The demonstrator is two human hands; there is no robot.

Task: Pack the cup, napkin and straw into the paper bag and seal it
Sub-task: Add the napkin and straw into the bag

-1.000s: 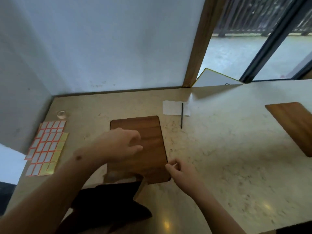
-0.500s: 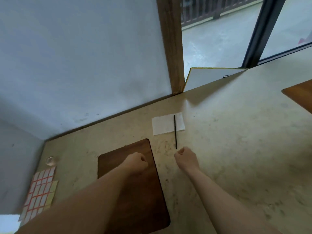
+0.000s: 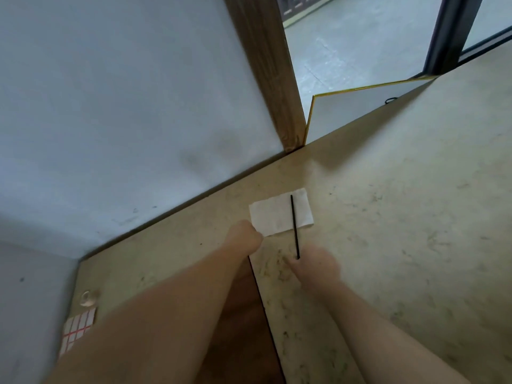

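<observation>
My left hand (image 3: 243, 238) pinches the white napkin's (image 3: 279, 214) corner; my right hand (image 3: 314, 263) grips the black straw (image 3: 294, 225) (both go into the bag).

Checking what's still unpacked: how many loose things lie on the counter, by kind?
Napkin: 1
Straw: 1
Wooden board: 1
Sticker sheet: 1
Tape roll: 1
Total: 5

One white napkin (image 3: 279, 215) lay on the counter (image 3: 401, 223). One black straw (image 3: 294, 225) lay across the napkin. Two hands were near the napkin: the left hand (image 3: 243, 239) and the right hand (image 3: 315, 263). One sticker sheet (image 3: 77, 329) and one tape roll (image 3: 88, 297) lay far left of the napkin.
</observation>
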